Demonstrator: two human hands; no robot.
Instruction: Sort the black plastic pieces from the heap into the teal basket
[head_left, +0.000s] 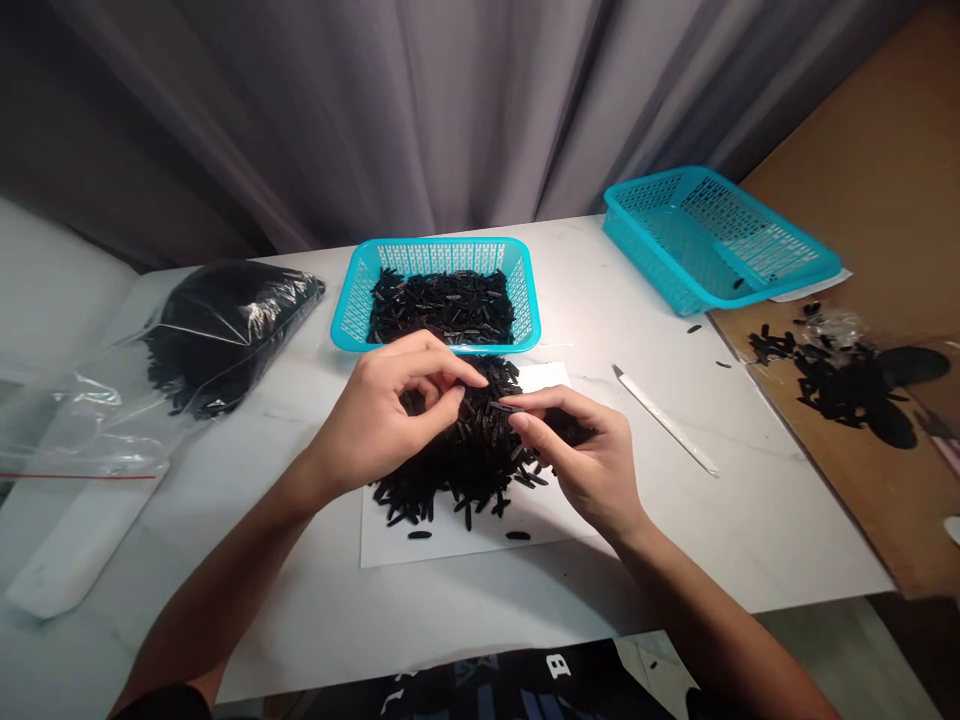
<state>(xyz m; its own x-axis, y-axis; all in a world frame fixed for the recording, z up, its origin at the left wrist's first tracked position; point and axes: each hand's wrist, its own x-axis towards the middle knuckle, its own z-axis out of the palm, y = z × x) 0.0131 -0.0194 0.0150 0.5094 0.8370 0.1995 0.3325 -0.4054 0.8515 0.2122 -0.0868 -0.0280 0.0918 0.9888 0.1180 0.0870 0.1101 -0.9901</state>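
Observation:
My right hand [592, 455] pinches a small, narrow black piece [507, 407] between thumb and index finger. Just left of it, my left hand [390, 400] hovers with a gap between its thumb and index fingertips, and I see nothing held there. Beneath both hands a heap of similar black pieces [457, 480] lies on a white sheet [390, 550]. Two single pieces rest near the sheet's front edge. Directly behind the heap stands a blue plastic basket [534, 300], partly filled with the same black pieces.
A clear plastic bag of black pieces [225, 320] lies at the left. To the right are a white pen-like tool [667, 420] and a second blue basket [652, 265]. Black scraps [832, 385] cover part of the brown surface beyond. A grey curtain [480, 110] hangs behind.

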